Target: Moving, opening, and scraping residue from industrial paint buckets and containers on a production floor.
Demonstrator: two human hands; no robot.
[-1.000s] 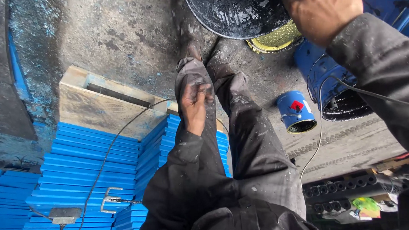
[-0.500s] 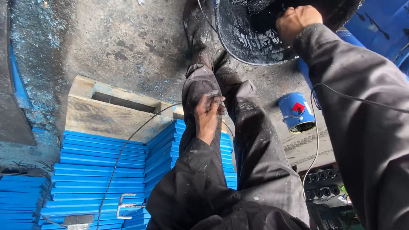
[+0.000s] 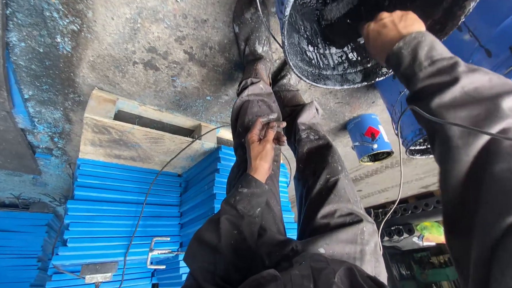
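bucket (image 3: 344, 48), top right: right hand (image 3: 390, 31) fingers clamped on rim, steadying; left hand (image 3: 264, 141) fingers curled on knee.

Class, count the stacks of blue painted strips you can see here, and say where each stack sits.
3: a wide stack of flat blue painted strips on the wooden pallet, a narrower one beside the left hand, a third at left. Others may be hidden.

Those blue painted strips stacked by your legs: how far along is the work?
Done: many blue strips lie coated and stacked. In hand: the right hand grips the rim of a black bucket; the left hand rests on the knee, pinching a thin wire. Left: how many remain uncoated cannot be seen. A small blue can stands nearby.
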